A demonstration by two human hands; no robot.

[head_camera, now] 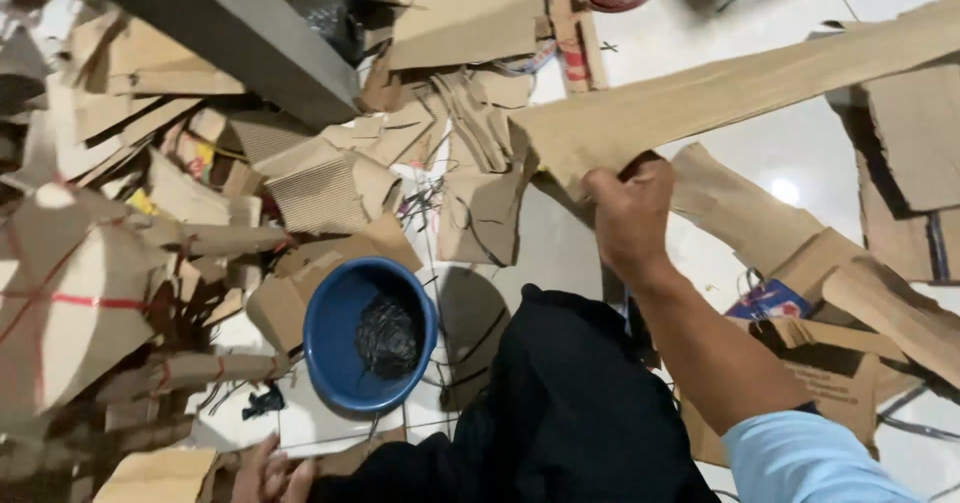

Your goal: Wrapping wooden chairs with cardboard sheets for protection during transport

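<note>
Cardboard: brown scraps, torn sheets and corrugated pieces (320, 188) heaped over most of the floor, thickest at the left.
Floor: pale glossy tiles (790, 153), a light glare spot showing between the pieces.
Beam: a dark grey bar (240, 33) slants across the upper left above the pile.
Basin: round blue plastic basin (375, 335) on the tiles, a tangle of black strapping inside it.
Bundles: flattened board at far left tied with red string (85, 301); rolled tubes beside it.
Long strip: a long flat cardboard strip (740, 88), smooth-faced, ragged at its near end, raised off the floor and running from centre to the upper right edge.
Right hand: right hand (630, 213) closed around the near end of the long strip, fingers curled over its edge; light blue sleeve at the lower right.
Left hand: left hand (270, 475) low at the bottom edge, only partly in view, fingers loosely spread near a piece of board; grip cannot be told.
Clothing: black cloth (570, 413) across the person's lap.
</note>
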